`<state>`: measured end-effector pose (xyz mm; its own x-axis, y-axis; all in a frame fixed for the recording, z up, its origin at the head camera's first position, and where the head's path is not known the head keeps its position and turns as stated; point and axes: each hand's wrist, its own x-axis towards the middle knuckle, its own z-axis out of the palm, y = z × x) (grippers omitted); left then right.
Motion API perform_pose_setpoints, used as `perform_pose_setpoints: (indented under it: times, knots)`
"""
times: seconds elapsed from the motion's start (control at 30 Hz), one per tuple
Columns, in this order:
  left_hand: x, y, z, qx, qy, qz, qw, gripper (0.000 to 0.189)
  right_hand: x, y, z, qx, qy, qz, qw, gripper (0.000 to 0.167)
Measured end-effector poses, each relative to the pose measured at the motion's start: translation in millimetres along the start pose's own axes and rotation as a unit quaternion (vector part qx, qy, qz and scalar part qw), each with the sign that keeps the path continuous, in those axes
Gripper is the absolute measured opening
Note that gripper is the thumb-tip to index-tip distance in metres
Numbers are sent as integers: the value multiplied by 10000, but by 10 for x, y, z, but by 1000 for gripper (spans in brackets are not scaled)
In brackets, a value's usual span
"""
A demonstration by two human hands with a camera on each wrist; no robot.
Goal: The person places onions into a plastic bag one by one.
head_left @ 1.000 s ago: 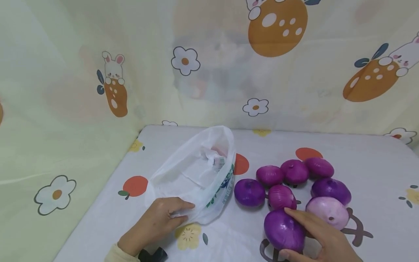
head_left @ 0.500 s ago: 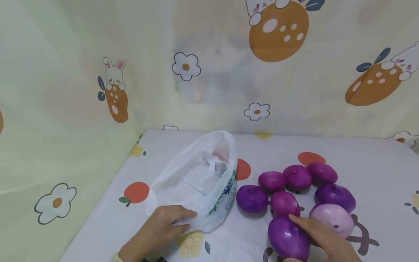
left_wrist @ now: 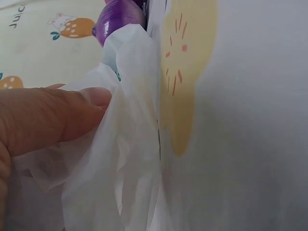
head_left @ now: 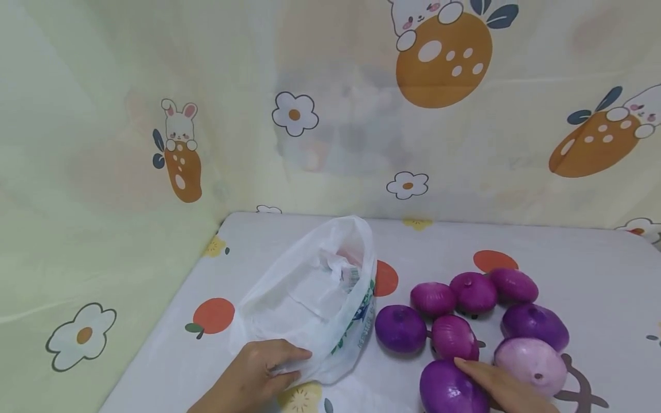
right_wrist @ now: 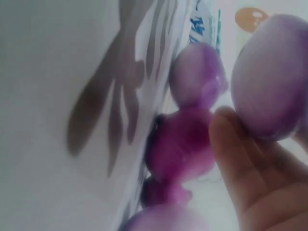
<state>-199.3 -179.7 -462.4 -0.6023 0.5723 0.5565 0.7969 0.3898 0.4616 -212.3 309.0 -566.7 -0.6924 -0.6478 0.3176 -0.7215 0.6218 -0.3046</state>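
Observation:
A white plastic bag (head_left: 310, 298) with green and blue print lies with its mouth wide, left of the middle of the table. My left hand (head_left: 255, 373) pinches its near rim between thumb and fingers; the left wrist view shows the thin film (left_wrist: 125, 120) bunched at the fingertips. At the bottom of the head view my right hand (head_left: 508, 387) grips a large purple red onion (head_left: 451, 390). From the right wrist, the same onion (right_wrist: 272, 79) appears between the fingers and thumb, apart from the onions behind it. The right thumb is hidden in the head view.
Several more onions stand grouped on the right: a dark purple one (head_left: 401, 328) beside the bag, a smaller magenta one (head_left: 454, 339), a pale one (head_left: 531, 365) and others behind. A patterned cloth (head_left: 351, 115) hangs behind the table (head_left: 609, 275). Crumpled paper with a barcode (head_left: 343, 272) shows inside the bag.
The whole scene has slid lower in the head view, so less of the right hand shows. Both hands keep their holds on the bag and the onion.

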Motion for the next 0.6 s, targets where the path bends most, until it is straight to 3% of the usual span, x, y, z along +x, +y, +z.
perform_pose_setpoints:
  times: [0.13, 0.27, 0.37, 0.5, 0.57, 0.6]
  knots:
    - [-5, 4, 4, -41, 12, -10, 10000, 40, 27, -136, -5, -93, -48, 374, 9992, 94]
    - [-6, 2, 10, -152, 7, 128, 9998, 41, 119, -367, -135, 258, 148, 566, 9980, 98]
    - [-10, -10, 17, -162, 37, 338, 9993, 43, 282, -670, -342, 416, 490, 441, 9970, 105]
    - [-13, -17, 20, -66, 107, 515, 9986, 44, 509, -971, -569, 370, 942, -85, 9948, 107]
    - [-11, -10, 21, -40, 120, 507, 9986, 44, 577, -1038, -635, 345, 988, -62, 9945, 107]
    - [-11, -6, 22, -29, 122, 498, 9987, 44, 608, -1090, -660, 279, 1000, 147, 9945, 105]
